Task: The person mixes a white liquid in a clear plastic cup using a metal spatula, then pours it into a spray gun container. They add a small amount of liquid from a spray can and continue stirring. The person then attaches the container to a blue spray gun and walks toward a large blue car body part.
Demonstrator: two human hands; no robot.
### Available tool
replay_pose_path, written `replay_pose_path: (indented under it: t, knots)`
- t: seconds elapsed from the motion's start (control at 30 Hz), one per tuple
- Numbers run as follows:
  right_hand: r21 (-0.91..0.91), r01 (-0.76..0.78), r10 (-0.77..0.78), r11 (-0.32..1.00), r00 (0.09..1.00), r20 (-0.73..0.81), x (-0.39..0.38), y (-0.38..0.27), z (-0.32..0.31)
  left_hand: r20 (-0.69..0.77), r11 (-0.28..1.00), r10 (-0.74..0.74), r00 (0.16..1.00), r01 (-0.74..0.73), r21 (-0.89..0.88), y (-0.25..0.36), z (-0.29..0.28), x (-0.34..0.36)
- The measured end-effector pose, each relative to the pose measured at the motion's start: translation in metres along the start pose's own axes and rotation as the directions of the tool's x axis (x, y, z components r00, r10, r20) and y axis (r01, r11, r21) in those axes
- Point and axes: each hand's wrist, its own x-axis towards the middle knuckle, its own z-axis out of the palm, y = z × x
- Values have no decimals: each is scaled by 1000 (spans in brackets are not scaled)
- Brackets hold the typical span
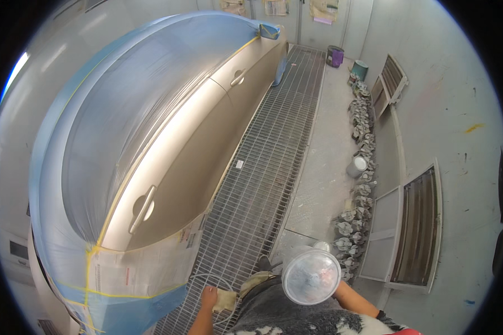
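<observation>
My left hand [208, 296] is low beside the car, closed on a folded beige cloth [225, 300]. My right hand [343, 290] is in front of my body, mostly hidden under a round, clear-lidded paint cup [311, 277] that looks like the top of a spray gun. Pale fingers show faintly through the cup's side, and a light part juts out beyond it. To the left stands a car with bare, beige-gold door panels [187, 167]. Around them, blue-tinted plastic film [151, 67], yellow tape and masking paper [145, 271] cover the body.
A metal floor grating [262, 151] runs alongside the car. A thin hose [215, 276] loops near my left hand. Along the right wall sit several grey-spattered lumpy pieces [363, 139], a metal can [356, 166] and buckets [335, 56]. Vents [416, 223] are set in that wall.
</observation>
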Motion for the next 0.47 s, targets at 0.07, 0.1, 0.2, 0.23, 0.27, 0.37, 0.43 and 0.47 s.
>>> replay_pose_path:
  t: [0.07, 0.1, 0.2, 0.23, 0.27, 0.37, 0.43, 0.47]
  knots:
    - [140, -128, 126, 982, 992, 21, 23, -2, -12, -47, 999, -1, 999, -1, -35, 18, -7, 16]
    - [100, -123, 116, 987, 991, 70, 35, -2, -23, -90, 998, 6, 996, -12, -63, 24, -8, 24]
    - [-8, -23, 24, 1000, 994, 104, 75, 1, -56, -62, 999, -35, 997, 35, 7, 24, -10, 35]
    - [-53, 38, -31, 998, 990, 135, 92, 6, -65, -14, 985, 35, 999, -32, 169, 21, -8, 34]
    - [-90, 80, -64, 993, 984, 164, 109, 11, -76, 43, 941, 125, 991, -132, 310, 20, -5, 29]
    - [-81, 146, -131, 986, 977, 166, 161, 37, -111, 255, 805, 41, 966, -184, 565, 28, -4, -2]
    - [-115, 200, -179, 973, 968, 177, 197, 61, -134, 296, 790, -139, 945, -74, 608, 54, -1, -43]
    - [-92, 201, -177, 975, 960, 216, 215, 75, -149, 237, 780, -183, 954, -5, 625, 68, -18, -57]
